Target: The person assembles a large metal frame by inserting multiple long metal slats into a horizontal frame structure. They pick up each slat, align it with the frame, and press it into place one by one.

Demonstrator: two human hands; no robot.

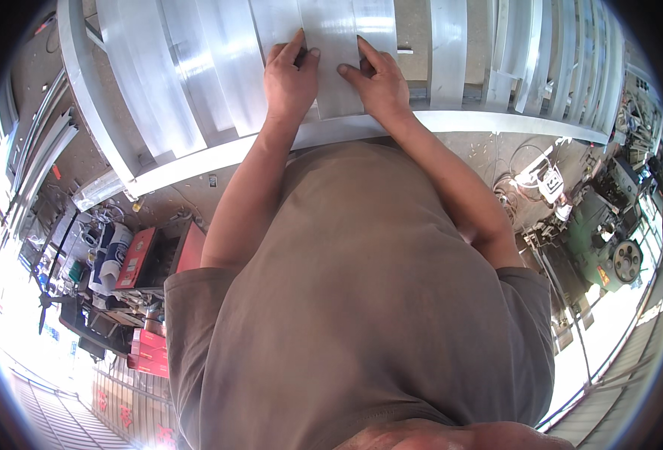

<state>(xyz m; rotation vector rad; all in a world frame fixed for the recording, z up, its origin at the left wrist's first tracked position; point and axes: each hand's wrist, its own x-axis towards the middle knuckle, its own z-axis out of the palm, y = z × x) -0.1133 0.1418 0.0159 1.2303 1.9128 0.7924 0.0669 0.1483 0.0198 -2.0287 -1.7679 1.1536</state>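
Several wide, shiny silver metal slats lie side by side across a metal frame (219,157) in front of me. My left hand (290,84) is at the left edge of a middle slat (333,86), its index finger pointing away and its thumb against the metal. Opposite it, my right hand (384,84) grips the same slat's right edge, thumb on top and the other fingers bent. Both forearms reach forward from my sides. The fingertips under or beside the slat's edges are partly hidden.
More separate slats (448,56) cross the frame on the right, with gaps between. Long metal profiles (46,157) lie on the floor at left. A red cabinet (140,259) stands at lower left, a green machine (601,251) at right. Loose cables (508,191) lie near the frame.
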